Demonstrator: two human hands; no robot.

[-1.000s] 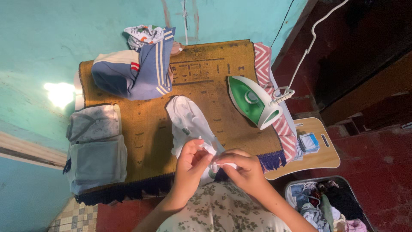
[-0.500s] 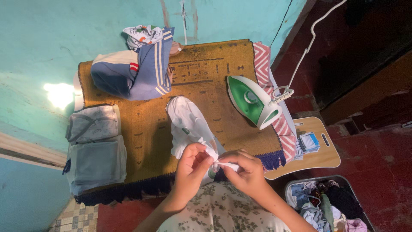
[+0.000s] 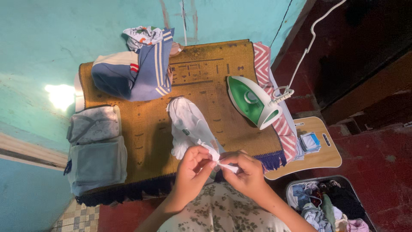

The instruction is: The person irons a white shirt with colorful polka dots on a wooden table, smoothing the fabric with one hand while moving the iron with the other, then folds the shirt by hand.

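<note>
Left hand: the left hand [image 3: 192, 169] pinches the near end of the small white garment [image 3: 189, 124], fingers closed on the cloth.
Right hand: the right hand [image 3: 245, 172] pinches the same end, just beside the left one.
White garment: it lies on the yellow mat [image 3: 206, 77], its near end lifted at the near edge.
Iron: the green and white iron [image 3: 253, 101] stands near the mat's right edge.
Folded clothes: a grey pile [image 3: 96, 150] sits at the left edge, a blue striped pile [image 3: 133, 73] at the far left corner.

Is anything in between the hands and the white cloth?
No. Both the left hand and the right hand already pinch the near end of the white cloth on the mat.
</note>
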